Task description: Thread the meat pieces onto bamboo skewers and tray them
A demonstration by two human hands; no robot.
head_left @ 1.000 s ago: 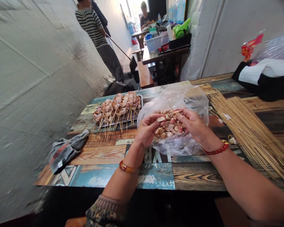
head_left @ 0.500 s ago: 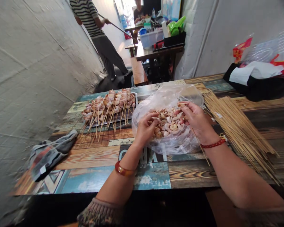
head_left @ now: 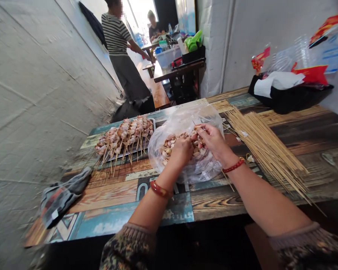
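Observation:
A clear plastic bag [head_left: 211,116] lies spread on the table, with loose garlic cloves [head_left: 166,147] in it. My right hand [head_left: 214,141] is closed on a bamboo skewer [head_left: 228,180] above the bag; the skewer's tip shows beyond my fingers, and its lower end slants down towards me. A clove seems to be at the pinched fingertips. My left hand [head_left: 182,150] is over the cloves, close to the right fingertips. Its fingers are drawn together, but what they hold is hidden. To the left, skewered garlic cloves [head_left: 129,131] lie piled on a metal tray [head_left: 154,123].
Many loose skewers [head_left: 270,146] lie on the right of the patterned table [head_left: 107,191]. A grey cloth [head_left: 64,193] rests at the left. A black container [head_left: 290,95] with packaging stands back right. Two people are farther off, beyond a bench [head_left: 159,93].
My left hand has moved right and closed, from over the cloves to beside my right fingertips. The view has shifted. The person in stripes has changed posture.

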